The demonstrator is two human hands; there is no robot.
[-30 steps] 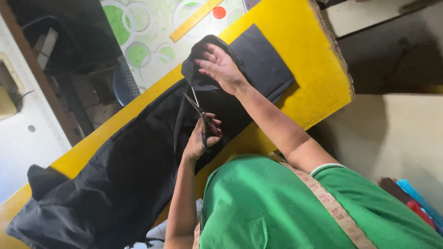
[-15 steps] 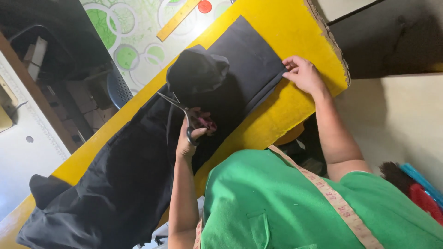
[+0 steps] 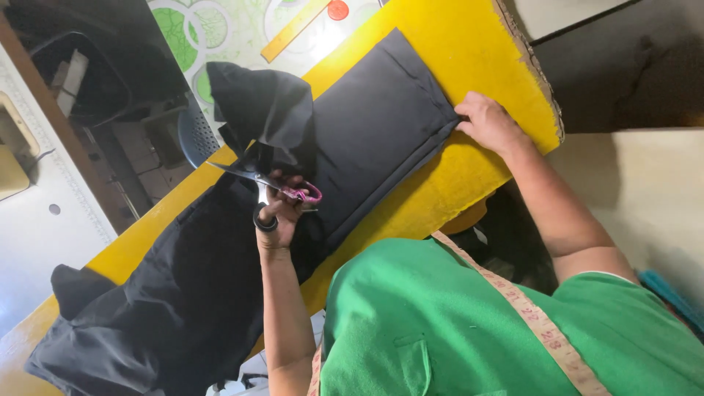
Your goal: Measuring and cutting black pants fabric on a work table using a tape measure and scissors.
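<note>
Lying across the yellow desk [image 3: 469, 44] is a big piece of black cloth [image 3: 367, 139]. It runs the long way down the desk and hangs in a loose heap at the far end. One part is folded flat and neat near the desk's end. Another part is lifted up in a soft hump [image 3: 257, 103] just past the scissors.

The cloth looks soft and floppy, and I think it is light. It would bend and sag if you picked it up by one spot. It may slide a bit on the smooth desk. I judge the best places to hold it are the folded edge and the corners, pressed flat so it stays put. It will not break, but it can wrinkle or slip out of line.

The right hand [image 3: 488, 121] rests on the corner of the folded part, close to the desk's end. Its grip looks pressed down flat on the cloth edge, fingers curled a little.

The left hand [image 3: 279, 213] is closed around the scissors [image 3: 268, 183], fingers through the pink handles. The blades point away, over the cloth, and look slightly apart.

A measuring tape [image 3: 528, 308] hangs over the person's green shirt [image 3: 440, 330]. A yellow ruler [image 3: 293, 29] lies on a patterned sheet beside the desk.

I see no box, bowl or bag that I can tell holds anything.
</note>
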